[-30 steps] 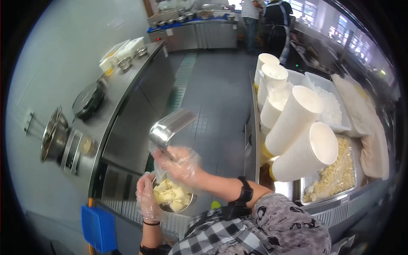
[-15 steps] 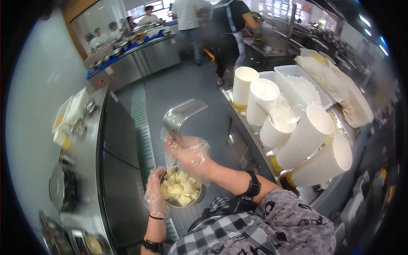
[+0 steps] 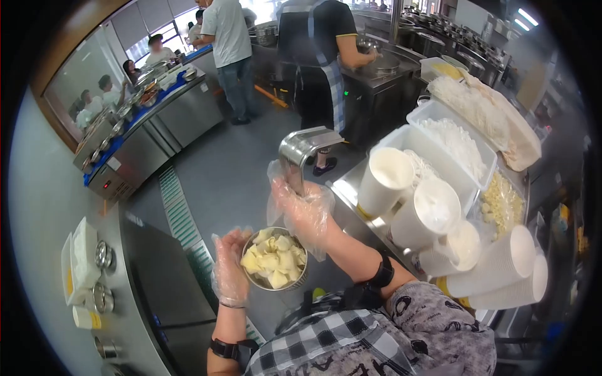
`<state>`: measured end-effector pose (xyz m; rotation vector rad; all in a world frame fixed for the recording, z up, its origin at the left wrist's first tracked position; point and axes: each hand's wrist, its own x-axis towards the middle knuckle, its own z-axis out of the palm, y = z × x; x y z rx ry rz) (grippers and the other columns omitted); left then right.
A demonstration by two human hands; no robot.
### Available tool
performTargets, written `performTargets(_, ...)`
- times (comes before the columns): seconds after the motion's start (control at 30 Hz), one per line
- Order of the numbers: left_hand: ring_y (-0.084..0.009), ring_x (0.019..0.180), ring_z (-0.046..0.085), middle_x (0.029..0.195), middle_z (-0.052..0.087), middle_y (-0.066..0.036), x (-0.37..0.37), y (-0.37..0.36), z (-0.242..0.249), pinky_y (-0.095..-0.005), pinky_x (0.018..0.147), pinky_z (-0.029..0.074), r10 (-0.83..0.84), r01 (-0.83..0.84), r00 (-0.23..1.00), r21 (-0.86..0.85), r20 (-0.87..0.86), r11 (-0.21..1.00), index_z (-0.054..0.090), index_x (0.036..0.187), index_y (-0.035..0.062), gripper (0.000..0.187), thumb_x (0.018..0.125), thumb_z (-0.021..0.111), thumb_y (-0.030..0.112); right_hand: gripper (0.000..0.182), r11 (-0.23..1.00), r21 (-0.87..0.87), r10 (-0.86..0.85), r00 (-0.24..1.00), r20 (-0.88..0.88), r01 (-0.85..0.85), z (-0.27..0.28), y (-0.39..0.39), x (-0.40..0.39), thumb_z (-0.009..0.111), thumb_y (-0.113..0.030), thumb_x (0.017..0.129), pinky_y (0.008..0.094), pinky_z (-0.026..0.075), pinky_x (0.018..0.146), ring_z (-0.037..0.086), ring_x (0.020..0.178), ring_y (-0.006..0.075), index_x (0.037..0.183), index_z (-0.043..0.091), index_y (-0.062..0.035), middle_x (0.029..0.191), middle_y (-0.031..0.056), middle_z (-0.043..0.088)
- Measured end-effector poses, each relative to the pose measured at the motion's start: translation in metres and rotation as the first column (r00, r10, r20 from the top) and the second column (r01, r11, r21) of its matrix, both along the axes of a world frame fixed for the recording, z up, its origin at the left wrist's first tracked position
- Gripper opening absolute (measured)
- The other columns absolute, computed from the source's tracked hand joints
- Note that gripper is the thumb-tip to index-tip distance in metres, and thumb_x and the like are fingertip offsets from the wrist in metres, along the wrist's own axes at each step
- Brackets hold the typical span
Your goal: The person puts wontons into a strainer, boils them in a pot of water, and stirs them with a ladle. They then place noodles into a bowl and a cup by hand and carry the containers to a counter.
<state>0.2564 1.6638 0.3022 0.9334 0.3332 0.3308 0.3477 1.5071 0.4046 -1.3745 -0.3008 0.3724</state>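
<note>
My left hand, in a clear plastic glove, holds a round metal bowl by its left side. Pale yellow flat pieces fill the bowl almost to its rim. To the upper right of the bowl, my right hand wears the same kind of glove. Its fingers are closed around a shiny bent metal piece, whose broad curved top folds over into a flat lip. The lower end of this piece is partly hidden by the hand and glove.
On the right, a steel counter holds stacked white paper cups, a plastic bin of white shreds and a bag of yellow pieces. A steel cabinet stands left. Ahead, a person in an apron works at a stove.
My view has swung toward the right-hand counter. The right hand and metal piece have moved up and right, uncovering more of the bowl. The left hand keeps hold of the bowl.
</note>
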Motion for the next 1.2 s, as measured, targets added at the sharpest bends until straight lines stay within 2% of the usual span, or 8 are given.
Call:
performTargets(0.13, -0.0247, 0.108, 0.045, 0.109, 0.049, -0.015, 0.080, 0.036, -0.005, -0.0362, 0.097, 0.033, -0.070, 0.070, 0.997, -0.012, 0.018, 0.997, 0.045, 0.110, 0.0004, 0.055, 0.090, 0.034, 0.051, 0.035, 0.985, -0.098, -0.143, 0.989, 0.022, 0.144, 0.006, 0.023, 0.073, 0.051, -0.039, 0.087, 0.0263, 0.039, 0.064, 0.044, 0.067, 0.0099, 0.079, 0.056, -0.0054, 0.070, -0.0003, 0.050)
performTargets(0.23, -0.0256, 0.112, 0.043, 0.114, 0.049, -0.015, 0.144, 0.062, -0.008, -0.0369, 0.098, 0.031, -0.140, 0.140, 0.990, 0.008, -0.020, 0.990, 0.046, 0.111, 0.0016, 0.054, 0.090, 0.034, 0.050, 0.036, 0.936, -0.135, -0.242, 0.871, 0.427, 0.325, -0.032, 0.036, 0.145, 0.045, -0.037, 0.089, 0.0279, 0.040, 0.062, 0.047, 0.064, 0.0124, 0.076, 0.055, -0.0059, 0.067, 0.0021, 0.051)
performTargets(0.33, -0.0260, 0.116, 0.042, 0.118, 0.048, -0.015, 0.202, 0.086, -0.016, -0.0373, 0.098, 0.031, -0.206, 0.209, 0.976, 0.037, -0.071, 0.977, 0.047, 0.112, 0.0032, 0.053, 0.090, 0.035, 0.050, 0.038, 0.812, -0.289, -0.421, 0.852, 0.311, 0.506, -0.018, 0.040, 0.188, 0.042, -0.038, 0.090, 0.0273, 0.040, 0.059, 0.047, 0.061, 0.0109, 0.074, 0.057, -0.0075, 0.066, 0.0008, 0.052)
performTargets(0.4, -0.0260, 0.117, 0.041, 0.120, 0.047, -0.015, 0.245, 0.112, -0.020, -0.0374, 0.098, 0.030, -0.268, 0.270, 0.962, 0.051, -0.051, 0.961, 0.047, 0.113, 0.0039, 0.053, 0.090, 0.035, 0.050, 0.036, 0.864, -0.013, -0.492, 0.849, 0.191, 0.504, -0.026, 0.037, 0.220, 0.047, -0.038, 0.088, 0.0252, 0.040, 0.055, 0.047, 0.059, 0.0084, 0.073, 0.058, -0.0073, 0.065, -0.0005, 0.053)
performTargets(0.53, -0.0240, 0.115, 0.043, 0.119, 0.049, -0.013, 0.336, 0.137, -0.015, -0.0353, 0.096, 0.032, -0.331, 0.340, 0.940, 0.161, -0.077, 0.927, 0.047, 0.113, 0.0039, 0.048, 0.090, 0.040, 0.046, 0.027, 0.615, 0.226, -0.785, 0.615, 0.079, 0.756, -0.027, 0.024, 0.284, 0.058, -0.030, 0.084, 0.0225, 0.036, 0.048, 0.044, 0.054, 0.0069, 0.074, 0.058, -0.0052, 0.064, 0.0001, 0.052)
performTargets(0.67, -0.0201, 0.109, 0.047, 0.113, 0.053, -0.010, 0.420, 0.117, -0.006, -0.0309, 0.091, 0.036, -0.494, 0.475, 0.868, 0.381, -0.055, 0.793, 0.049, 0.113, 0.0062, 0.037, 0.089, 0.049, 0.034, 0.015, 0.503, 0.401, -0.823, 0.565, -0.047, 0.766, -0.025, -0.013, 0.336, 0.058, -0.024, 0.086, 0.0212, 0.035, 0.053, 0.046, 0.061, 0.0065, 0.092, 0.049, -0.0133, 0.071, -0.0043, 0.047)
performTargets(0.87, -0.0142, 0.100, 0.052, 0.108, 0.055, -0.003, 0.539, 0.062, -0.031, -0.0264, 0.085, 0.040, -0.697, 0.662, 0.712, 0.412, -0.084, 0.626, 0.051, 0.111, 0.0080, 0.029, 0.084, 0.057, 0.016, 0.016, 0.388, 0.415, -0.902, 0.432, -0.014, 0.823, -0.020, -0.077, 0.412, 0.058, -0.026, 0.085, 0.0229, 0.032, 0.052, 0.045, 0.060, 0.0073, 0.084, 0.046, -0.0147, 0.066, -0.0039, 0.045)
performTargets(1.2, -0.0155, 0.099, 0.050, 0.109, 0.053, -0.008, 0.700, 0.028, -0.049, -0.0285, 0.087, 0.040, -0.780, 0.676, 0.604, 0.624, -0.165, 0.392, 0.050, 0.112, 0.0009, 0.030, 0.085, 0.055, 0.014, 0.016, 0.106, 0.331, -0.993, 0.084, 0.080, 0.938, -0.011, -0.138, 0.525, 0.057, -0.026, 0.086, 0.0234, 0.032, 0.052, 0.043, 0.061, 0.0064, 0.084, 0.049, -0.0124, 0.070, -0.0036, 0.047)
